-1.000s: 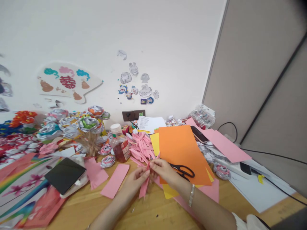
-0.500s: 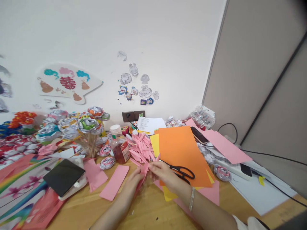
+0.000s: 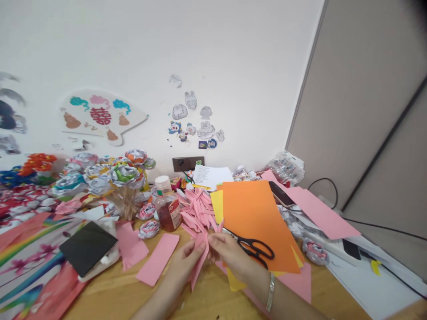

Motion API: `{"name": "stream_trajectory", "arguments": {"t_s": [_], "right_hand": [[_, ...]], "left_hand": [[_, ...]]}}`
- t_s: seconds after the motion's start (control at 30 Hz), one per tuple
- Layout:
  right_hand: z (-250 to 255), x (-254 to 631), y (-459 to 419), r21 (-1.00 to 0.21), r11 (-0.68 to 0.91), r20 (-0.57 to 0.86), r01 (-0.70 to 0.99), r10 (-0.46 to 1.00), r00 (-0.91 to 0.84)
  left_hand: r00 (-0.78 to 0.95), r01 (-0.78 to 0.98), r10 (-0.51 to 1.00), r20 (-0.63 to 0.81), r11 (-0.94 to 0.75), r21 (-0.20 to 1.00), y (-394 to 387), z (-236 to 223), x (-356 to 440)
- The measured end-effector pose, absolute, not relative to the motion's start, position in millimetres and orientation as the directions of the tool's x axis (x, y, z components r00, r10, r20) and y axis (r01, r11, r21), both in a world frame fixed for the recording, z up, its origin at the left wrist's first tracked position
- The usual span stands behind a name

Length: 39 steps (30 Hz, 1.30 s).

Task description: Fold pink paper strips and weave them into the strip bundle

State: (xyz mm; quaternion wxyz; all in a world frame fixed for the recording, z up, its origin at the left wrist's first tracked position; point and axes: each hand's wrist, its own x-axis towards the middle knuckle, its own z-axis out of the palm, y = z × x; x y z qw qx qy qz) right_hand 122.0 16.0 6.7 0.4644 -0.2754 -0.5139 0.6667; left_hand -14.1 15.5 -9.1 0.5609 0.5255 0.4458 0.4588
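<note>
My left hand (image 3: 185, 261) and my right hand (image 3: 230, 258) meet over the wooden table (image 3: 213, 300), both pinching a folded pink paper strip (image 3: 199, 259) that hangs between them. The strip's top is at my fingertips and its lower end points down toward the table. Just behind it lies a pile of folded pink paper pieces (image 3: 196, 211). Black scissors (image 3: 254, 246) rest on an orange sheet (image 3: 255, 220) right beside my right hand. A silver bracelet (image 3: 270, 292) sits on my right wrist.
A flat pink paper rectangle (image 3: 157, 264) lies left of my hands. A dark tablet (image 3: 88, 248), a small bottle (image 3: 166, 209) and paper flower bouquets (image 3: 113, 175) stand further left. A phone (image 3: 282, 194), pink sheets (image 3: 316, 209) and cables lie on the right.
The view has shifted slightly. My hands stay together on the pink strip, working it near the table; the strip dipped low and now hangs down again between my fingers.
</note>
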Motion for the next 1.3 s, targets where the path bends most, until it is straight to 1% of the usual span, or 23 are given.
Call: {"name": "stream_trajectory", "arguments": {"t_s": [0.2,0.3,0.43,0.6,0.83,0.93,1.07,1.17,1.3], "right_hand": [[4,128,19,-0.954,-0.035,0.121,-0.297,0.863,-0.49],[7,129,18,-0.957,-0.016,0.139,-0.289,0.852,-0.506],[11,130,19,-0.973,0.034,0.133,-0.228,0.892,-0.433],[12,132,23,-0.98,0.036,0.105,-0.195,0.928,-0.358],[12,132,22,-0.979,0.012,0.09,-0.202,0.92,-0.381],[14,133,21,-0.975,0.003,0.1,-0.223,0.899,-0.426],[15,139,22,-0.966,-0.014,0.12,-0.257,0.86,-0.497],[15,144,24,-0.971,-0.023,0.112,-0.237,0.834,-0.541],[15,145,24,-0.975,0.002,0.12,-0.222,0.848,-0.517]], "left_hand": [[0.117,0.056,0.993,-0.02,0.013,0.998,12,-2,-13],[0.115,0.093,0.993,0.015,-0.026,0.995,10,2,-12],[0.124,0.168,0.99,0.069,-0.09,0.982,6,10,-11],[0.161,0.248,0.987,0.014,-0.054,0.967,2,18,-9],[0.16,0.273,0.987,0.006,-0.05,0.961,-3,24,-8],[0.192,0.269,0.981,-0.019,-0.034,0.962,-3,23,-9],[0.174,0.258,0.984,-0.037,-0.009,0.966,-4,26,-11],[0.185,0.271,0.982,-0.047,-0.005,0.963,-5,30,-11],[0.208,0.29,0.978,-0.018,-0.044,0.956,-7,31,-11]]}}
